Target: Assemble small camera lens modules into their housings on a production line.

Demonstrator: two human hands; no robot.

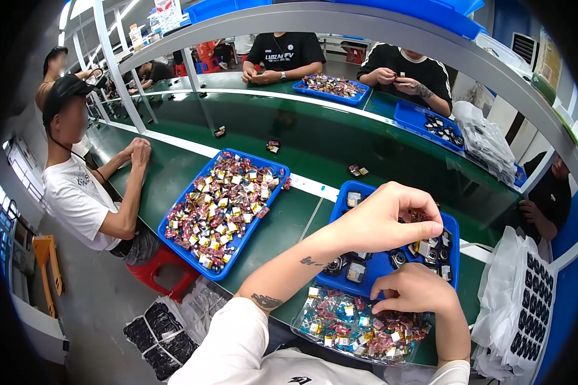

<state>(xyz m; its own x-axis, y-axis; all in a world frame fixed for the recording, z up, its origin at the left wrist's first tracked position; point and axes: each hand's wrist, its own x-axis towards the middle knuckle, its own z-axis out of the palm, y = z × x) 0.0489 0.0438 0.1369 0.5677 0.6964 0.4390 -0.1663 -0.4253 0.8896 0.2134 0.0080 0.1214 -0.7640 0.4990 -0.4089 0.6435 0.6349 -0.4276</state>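
Note:
My left hand (392,218) reaches over the blue tray (454,256), its fingers curled and thumb drawn in. Whatever it may pinch is hidden. Black rounded casings (356,271) lie in that tray, some with pale pieces inside. Just nearer, my right hand (420,290) bends over the tray's near edge and a clear plastic tray (293,321). Its thumb and forefinger curl toward small parts there; I cannot make out anything between them. The clear tray holds a heap of small red, blue-green and yellow-white electronic parts (347,314).
Left of me, another blue tray (219,274) brims with similar parts. Loose parts (358,171) lie on the green conveyor belt (315,154). White sheets with black pieces (520,308) stand at the right. A grey frame (340,19) arches overhead. A co-worker (83,186) sits left; others sit across.

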